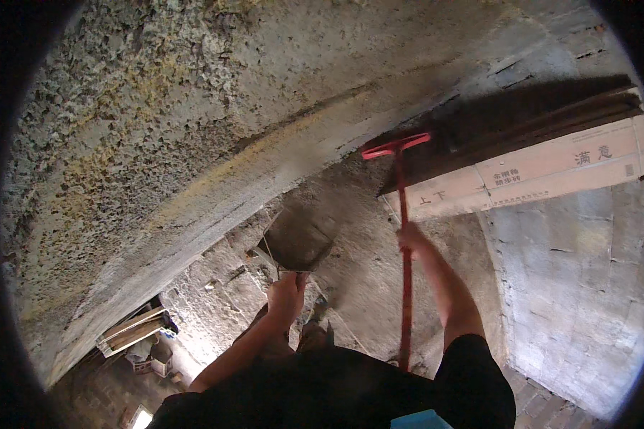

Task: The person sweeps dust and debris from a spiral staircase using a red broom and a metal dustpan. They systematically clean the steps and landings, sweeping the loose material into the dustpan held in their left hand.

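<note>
My left hand [287,297] grips the near edge of a dark, broad pan [300,238], which looks like a dustpan; its inside is in shadow. A thin pale rod or cord runs along the pan's left side. My right hand [416,240] is closed around the shaft of a red long-handled tool [406,289]. The tool's far end is a red T-shaped bar, near a long carton. Its near end passes out of sight at my body. Beneath both hands lies a rough, dusty floor [365,257], blurred by haze around the pan.
A rough, pitted wall [155,150] curves along the left. At right lies a long, strapped cardboard carton [536,171] bearing writing, beside a dark recess. Pale block masonry [574,284] rises at far right. Wooden pieces [134,330] and small boxes lie at lower left.
</note>
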Tool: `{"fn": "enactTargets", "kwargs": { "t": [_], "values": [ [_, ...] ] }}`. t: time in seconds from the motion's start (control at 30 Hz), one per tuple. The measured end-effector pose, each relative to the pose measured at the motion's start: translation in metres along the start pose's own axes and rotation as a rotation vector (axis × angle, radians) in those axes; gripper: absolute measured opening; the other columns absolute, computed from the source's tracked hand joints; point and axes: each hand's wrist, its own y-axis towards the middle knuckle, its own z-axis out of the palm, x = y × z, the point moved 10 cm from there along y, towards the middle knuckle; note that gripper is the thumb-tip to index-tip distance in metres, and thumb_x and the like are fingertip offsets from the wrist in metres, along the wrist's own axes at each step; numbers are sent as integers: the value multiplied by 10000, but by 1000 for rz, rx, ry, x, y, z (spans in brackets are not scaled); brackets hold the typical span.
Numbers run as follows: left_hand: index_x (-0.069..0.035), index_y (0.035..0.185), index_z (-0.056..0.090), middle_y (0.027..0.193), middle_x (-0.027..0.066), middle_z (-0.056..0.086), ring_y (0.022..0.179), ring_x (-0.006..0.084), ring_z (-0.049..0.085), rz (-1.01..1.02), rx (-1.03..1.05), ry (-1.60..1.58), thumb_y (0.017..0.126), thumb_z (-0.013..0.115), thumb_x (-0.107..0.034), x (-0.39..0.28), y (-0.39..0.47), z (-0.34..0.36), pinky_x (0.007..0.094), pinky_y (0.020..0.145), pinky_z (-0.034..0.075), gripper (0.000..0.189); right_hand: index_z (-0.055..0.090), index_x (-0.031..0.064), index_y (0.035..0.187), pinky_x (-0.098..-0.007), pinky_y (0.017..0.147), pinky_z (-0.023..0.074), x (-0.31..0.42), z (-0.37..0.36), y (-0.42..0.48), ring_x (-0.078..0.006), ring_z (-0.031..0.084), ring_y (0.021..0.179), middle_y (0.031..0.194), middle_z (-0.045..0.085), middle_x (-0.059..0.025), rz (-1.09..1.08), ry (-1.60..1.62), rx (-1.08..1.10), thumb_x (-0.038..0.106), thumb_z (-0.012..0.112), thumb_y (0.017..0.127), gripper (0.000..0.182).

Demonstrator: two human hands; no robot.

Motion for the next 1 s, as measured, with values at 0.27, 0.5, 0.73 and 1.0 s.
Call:
{"fn": "enactTargets", "kwargs": {
  "t": [0.27, 0.5, 0.73, 1.0],
  "values": [
    [-43, 669, 494, 579, 174, 537, 553, 367, 535, -131, 15, -5, 829, 471, -306, 14, 1, -1, 450, 489, 409, 309, 468, -31, 768, -333, 335, 374, -26, -27, -105, -181, 476, 386, 531, 483, -83, -56, -872, -115, 84, 435, 707, 135],
    [-44, 668, 490, 568, 172, 530, 549, 365, 530, -125, 47, 1, 822, 490, -282, 9, 2, -2, 444, 482, 402, 282, 500, -13, 590, -331, 307, 374, 60, -103, -36, -183, 507, 372, 448, 475, -61, -259, -812, -515, 129, 569, 699, 192],
    [-55, 703, 508, 586, 169, 537, 556, 364, 528, -175, 46, -38, 815, 505, -268, 14, 4, -10, 432, 483, 400, 241, 568, -17, 742, -380, 579, 484, 118, -96, 114, -291, 597, 655, 668, 589, -170, -319, -1763, -582, 113, 569, 637, 167],
    [-51, 692, 518, 575, 163, 540, 547, 353, 534, -151, 57, -17, 817, 498, -276, 19, 3, -13, 437, 484, 403, 258, 465, -13, 811, -325, 305, 352, 40, -91, -47, -190, 456, 357, 488, 444, -79, -73, -733, -316, 66, 431, 724, 123]
  ]
}}
